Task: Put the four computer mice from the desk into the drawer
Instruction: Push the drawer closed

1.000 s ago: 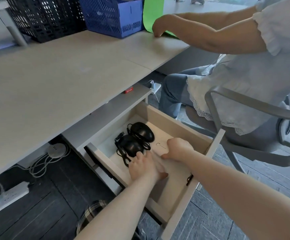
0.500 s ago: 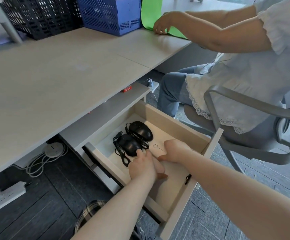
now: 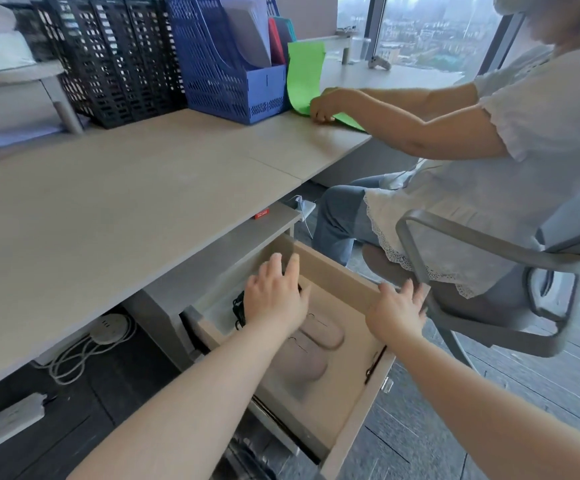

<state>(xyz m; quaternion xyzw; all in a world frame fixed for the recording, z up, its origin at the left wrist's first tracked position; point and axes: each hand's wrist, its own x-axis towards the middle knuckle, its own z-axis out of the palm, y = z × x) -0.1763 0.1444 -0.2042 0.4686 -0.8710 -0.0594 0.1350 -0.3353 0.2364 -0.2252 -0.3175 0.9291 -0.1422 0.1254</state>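
Both hands are hovering over the open drawer (image 3: pixel 337 441) under the desk (image 3: pixel 115 202), fingers spread and holding nothing. The left hand (image 3: pixel 276 299) is covering the black mice (image 3: pixel 239 308), of which only a dark edge and cable are showing at the drawer's back. The right hand (image 3: pixel 396 311) is hanging near the drawer's right wall. Two beige mice (image 3: pixel 311 348) are lying on the drawer floor between the forearms.

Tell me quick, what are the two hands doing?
Left hand: open, empty, over the drawer.
Right hand: open, empty, at the drawer's side.
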